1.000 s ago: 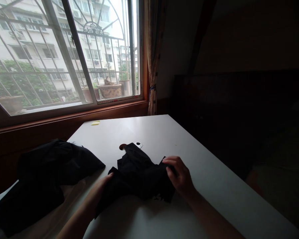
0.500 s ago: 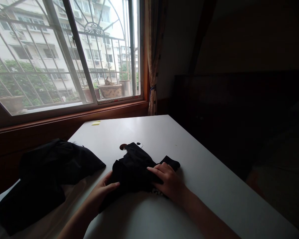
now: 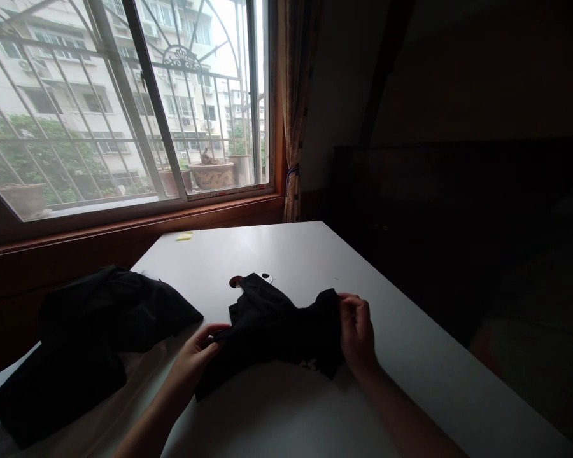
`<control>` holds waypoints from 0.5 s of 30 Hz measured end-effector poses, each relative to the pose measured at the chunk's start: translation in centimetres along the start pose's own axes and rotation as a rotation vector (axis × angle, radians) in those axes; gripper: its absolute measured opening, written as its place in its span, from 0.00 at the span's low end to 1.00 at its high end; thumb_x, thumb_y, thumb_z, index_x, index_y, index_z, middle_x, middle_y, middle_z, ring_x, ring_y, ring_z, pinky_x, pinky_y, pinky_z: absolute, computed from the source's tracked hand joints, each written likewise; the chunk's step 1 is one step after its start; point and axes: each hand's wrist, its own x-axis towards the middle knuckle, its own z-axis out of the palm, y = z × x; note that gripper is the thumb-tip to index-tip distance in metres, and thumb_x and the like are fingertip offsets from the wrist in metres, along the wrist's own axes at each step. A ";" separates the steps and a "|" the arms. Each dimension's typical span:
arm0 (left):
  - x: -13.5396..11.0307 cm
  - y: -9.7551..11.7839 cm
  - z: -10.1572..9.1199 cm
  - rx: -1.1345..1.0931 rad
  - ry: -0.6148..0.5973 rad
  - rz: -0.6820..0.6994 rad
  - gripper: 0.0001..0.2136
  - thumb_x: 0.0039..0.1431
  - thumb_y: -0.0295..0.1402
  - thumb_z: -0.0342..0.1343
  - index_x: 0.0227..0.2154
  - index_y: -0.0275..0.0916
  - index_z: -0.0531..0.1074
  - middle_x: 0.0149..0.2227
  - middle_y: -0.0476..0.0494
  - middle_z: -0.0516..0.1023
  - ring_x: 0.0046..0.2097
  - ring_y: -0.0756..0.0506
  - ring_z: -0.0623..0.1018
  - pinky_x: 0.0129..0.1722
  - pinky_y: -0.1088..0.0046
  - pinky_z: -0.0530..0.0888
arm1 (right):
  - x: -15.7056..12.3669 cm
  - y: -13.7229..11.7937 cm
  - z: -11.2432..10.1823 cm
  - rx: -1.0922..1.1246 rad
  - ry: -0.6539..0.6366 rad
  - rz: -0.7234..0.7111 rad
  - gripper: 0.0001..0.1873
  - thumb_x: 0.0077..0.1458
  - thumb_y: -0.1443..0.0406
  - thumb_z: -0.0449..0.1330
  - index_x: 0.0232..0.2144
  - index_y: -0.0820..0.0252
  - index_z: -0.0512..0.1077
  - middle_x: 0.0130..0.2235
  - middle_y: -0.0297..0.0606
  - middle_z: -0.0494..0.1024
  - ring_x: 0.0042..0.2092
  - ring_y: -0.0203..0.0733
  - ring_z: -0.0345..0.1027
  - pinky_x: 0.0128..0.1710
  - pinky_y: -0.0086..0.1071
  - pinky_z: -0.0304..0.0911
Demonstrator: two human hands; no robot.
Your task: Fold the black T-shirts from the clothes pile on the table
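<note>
A black garment (image 3: pixel 277 334) with a small white print near its lower right lies crumpled on the white table (image 3: pixel 386 331); its exact kind I cannot make out. My left hand (image 3: pixel 203 346) pinches its left edge between thumb and fingers. At the right end, my right hand (image 3: pixel 358 327) grips the raised upper corner with curled fingers. The cloth stretches between both hands, and its far part lies bunched towards a round hole in the tabletop.
More black cloth (image 3: pixel 100 324) is heaped at the table's left, over a paler fabric (image 3: pixel 138 381). A yellow slip (image 3: pixel 184 236) is near the far edge. Beside the hole is a white ring (image 3: pixel 266 278). Beyond stand a barred window (image 3: pixel 181 127) and a tied curtain (image 3: pixel 293 127).
My right hand has moved right and turned, from lying on the cloth to gripping its right corner. The garment's right side is drawn out wider. My left hand has risen slightly.
</note>
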 end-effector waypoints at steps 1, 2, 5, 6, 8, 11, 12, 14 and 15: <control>0.0 0.0 0.0 0.007 0.004 -0.001 0.26 0.51 0.48 0.69 0.48 0.38 0.78 0.42 0.38 0.82 0.46 0.34 0.80 0.44 0.63 0.77 | -0.1 0.0 0.0 0.013 0.009 0.030 0.09 0.68 0.55 0.52 0.42 0.52 0.64 0.51 0.43 0.74 0.52 0.49 0.69 0.50 0.44 0.65; 0.0 -0.1 0.0 0.009 0.007 -0.004 0.26 0.51 0.48 0.69 0.48 0.38 0.78 0.42 0.38 0.82 0.45 0.34 0.80 0.43 0.63 0.77 | -0.1 -0.1 0.0 0.022 0.012 0.055 0.09 0.68 0.55 0.51 0.43 0.52 0.63 0.52 0.44 0.74 0.53 0.49 0.69 0.50 0.44 0.65; 0.2 -0.6 -0.1 -0.011 0.005 -0.012 0.26 0.53 0.49 0.68 0.50 0.38 0.76 0.43 0.38 0.81 0.45 0.35 0.81 0.43 0.64 0.76 | -0.2 -0.9 0.2 0.093 -0.014 0.096 0.09 0.69 0.54 0.50 0.44 0.50 0.62 0.53 0.45 0.76 0.55 0.49 0.69 0.53 0.47 0.65; 0.3 -0.8 -0.2 -0.018 0.003 -0.011 0.26 0.53 0.49 0.67 0.50 0.38 0.76 0.44 0.38 0.81 0.45 0.35 0.80 0.43 0.64 0.76 | -0.1 -1.2 0.3 0.132 -0.026 0.101 0.09 0.69 0.54 0.49 0.44 0.50 0.61 0.54 0.44 0.76 0.56 0.49 0.69 0.54 0.47 0.65; 0.5 -1.2 -0.4 -0.025 -0.001 -0.003 0.26 0.53 0.48 0.68 0.50 0.39 0.75 0.47 0.38 0.80 0.46 0.36 0.80 0.44 0.64 0.76 | -0.1 -1.6 0.5 0.205 -0.053 0.117 0.09 0.69 0.54 0.49 0.42 0.50 0.61 0.55 0.44 0.76 0.58 0.48 0.68 0.56 0.48 0.64; 0.7 -1.3 -0.5 -0.043 -0.011 0.004 0.26 0.52 0.46 0.68 0.51 0.40 0.75 0.49 0.38 0.79 0.48 0.36 0.79 0.46 0.65 0.75 | 0.0 -1.6 0.7 0.272 -0.119 0.175 0.10 0.68 0.53 0.49 0.40 0.50 0.61 0.56 0.42 0.76 0.57 0.47 0.70 0.55 0.47 0.66; 0.7 -1.3 -0.4 -0.057 -0.020 0.003 0.26 0.51 0.45 0.69 0.51 0.40 0.75 0.49 0.38 0.79 0.49 0.36 0.79 0.46 0.64 0.75 | 0.1 -1.4 0.7 0.283 -0.152 0.192 0.10 0.68 0.54 0.48 0.39 0.50 0.62 0.57 0.42 0.76 0.56 0.47 0.71 0.55 0.46 0.66; 0.6 -1.1 -0.3 -0.087 -0.039 -0.002 0.26 0.51 0.42 0.69 0.51 0.40 0.74 0.50 0.38 0.79 0.49 0.36 0.79 0.47 0.64 0.75 | 0.1 -1.0 0.6 0.272 -0.215 0.207 0.09 0.68 0.55 0.47 0.38 0.51 0.62 0.56 0.41 0.77 0.55 0.47 0.71 0.56 0.46 0.65; 0.5 -0.9 -0.2 -0.097 -0.044 -0.008 0.25 0.50 0.42 0.69 0.51 0.40 0.75 0.50 0.38 0.79 0.48 0.35 0.79 0.47 0.64 0.75 | 0.2 -0.8 0.6 0.254 -0.244 0.207 0.08 0.67 0.56 0.48 0.37 0.51 0.62 0.55 0.41 0.77 0.55 0.47 0.71 0.56 0.46 0.65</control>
